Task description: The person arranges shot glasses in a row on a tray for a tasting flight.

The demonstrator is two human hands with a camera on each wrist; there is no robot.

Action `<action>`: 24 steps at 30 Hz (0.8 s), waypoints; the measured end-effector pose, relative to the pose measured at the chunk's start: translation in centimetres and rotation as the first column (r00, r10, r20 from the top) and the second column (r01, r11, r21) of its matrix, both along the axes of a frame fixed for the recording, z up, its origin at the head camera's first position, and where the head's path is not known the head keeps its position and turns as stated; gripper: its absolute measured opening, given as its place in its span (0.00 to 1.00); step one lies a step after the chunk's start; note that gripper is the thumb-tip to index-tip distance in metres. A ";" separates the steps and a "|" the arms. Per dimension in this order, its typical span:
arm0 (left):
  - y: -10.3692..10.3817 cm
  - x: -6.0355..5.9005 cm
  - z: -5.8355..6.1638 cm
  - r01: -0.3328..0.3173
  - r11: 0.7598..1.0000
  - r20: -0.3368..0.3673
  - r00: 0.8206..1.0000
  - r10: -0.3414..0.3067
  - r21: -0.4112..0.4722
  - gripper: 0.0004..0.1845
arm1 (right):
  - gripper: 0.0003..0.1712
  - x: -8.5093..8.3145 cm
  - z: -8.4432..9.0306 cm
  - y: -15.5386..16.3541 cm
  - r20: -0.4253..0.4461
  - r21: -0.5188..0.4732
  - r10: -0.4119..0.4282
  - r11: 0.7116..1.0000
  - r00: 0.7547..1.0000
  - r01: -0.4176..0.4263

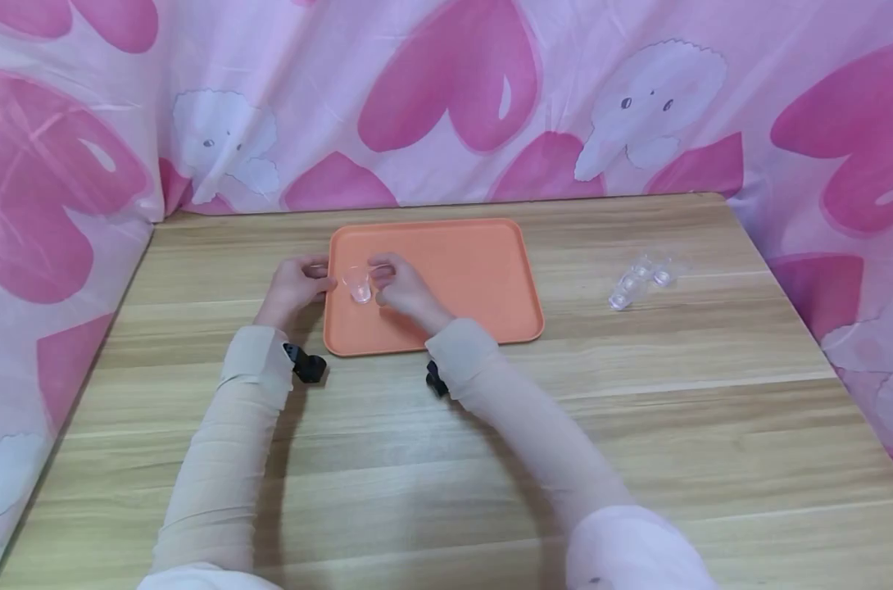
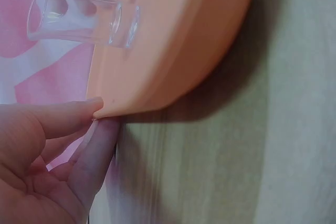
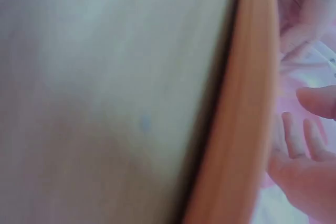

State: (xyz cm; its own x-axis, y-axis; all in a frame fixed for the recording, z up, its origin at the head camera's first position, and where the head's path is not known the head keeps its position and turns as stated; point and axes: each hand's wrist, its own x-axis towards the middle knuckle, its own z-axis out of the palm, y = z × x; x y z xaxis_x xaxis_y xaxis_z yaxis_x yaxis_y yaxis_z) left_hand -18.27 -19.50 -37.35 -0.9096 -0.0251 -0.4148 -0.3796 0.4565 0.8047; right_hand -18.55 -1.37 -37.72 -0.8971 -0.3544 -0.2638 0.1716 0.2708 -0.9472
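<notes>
An orange tray (image 1: 483, 270) lies on the wooden table (image 1: 638, 410). A small clear cup (image 1: 360, 285) stands upright near the tray's left end, also in the left wrist view as the clear cup (image 2: 79, 19). My left hand (image 1: 295, 283) is at the tray's left edge, and its fingertips (image 2: 97, 111) pinch the tray rim (image 2: 157, 77). My right hand (image 1: 402, 287) is over the tray, with thumb and forefinger curled against the cup's right side. In the blurred right wrist view, the right hand's thumb (image 3: 320, 100) stands apart from the other fingers beside the tray rim (image 3: 247, 103).
Several small clear cups (image 1: 638, 283) lie in a cluster on the table to the right of the tray. A pink heart-patterned cloth (image 1: 454, 90) hangs behind and along both sides of the table. Black wrist straps (image 1: 306, 365) show on both sleeves.
</notes>
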 end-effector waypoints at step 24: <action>0.2 0.1 -0.1 -0.004 0.999 -0.025 1.000 0.004 -0.036 0.27 | 0.29 -0.3 8.2 16.3 -0.144 -0.132 -0.236 0.967 0.961 0.218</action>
State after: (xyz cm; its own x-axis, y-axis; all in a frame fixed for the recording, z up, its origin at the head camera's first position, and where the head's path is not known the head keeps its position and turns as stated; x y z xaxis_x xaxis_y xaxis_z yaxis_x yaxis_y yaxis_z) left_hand -18.21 -19.35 -37.46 -0.9194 -0.0433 -0.3909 -0.3616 0.4839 0.7969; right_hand -18.85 14.90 -29.54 -0.9843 -0.1562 -0.0822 0.0619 0.1306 -0.9895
